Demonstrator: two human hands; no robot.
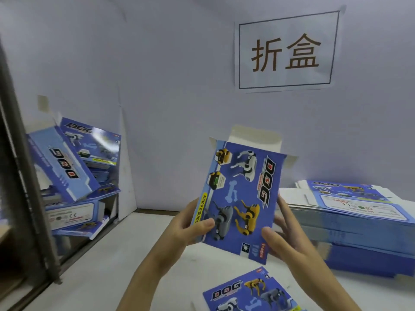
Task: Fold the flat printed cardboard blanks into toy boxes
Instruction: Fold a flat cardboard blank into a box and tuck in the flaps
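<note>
Holding the blue printed cardboard toy-box blank (242, 194) above the white table (134, 254), your two hands grasp its lower half. Your left hand (193, 223) pinches the left edge: the thumb lies flat on the printed face beside the grey dog picture, and the fingers are hidden behind the card. Your right hand (285, 239) grips the right edge, thumb pressed on the lower right of the face, the longer fingers reaching up behind the edge.

To the right, close behind your right hand, a tall stack of flat blue-and-white blanks (359, 212) rests on the table. To the left, a loose pile of folded blue boxes (74, 171) leans in a recess beside a dark metal post (22, 176). Another flat blue blank (247, 292) lies on the table below the held one, partly cut off by the bottom edge of the view. A white paper sign with two brown characters (285, 50) hangs on the pale wall behind.

The held blank's long axis stands nearly upright, its top leaning slightly right. Its printed face is turned toward you, its plain white flaps point up toward the wall, and the "DOG" lettering runs sideways along the right edge.
</note>
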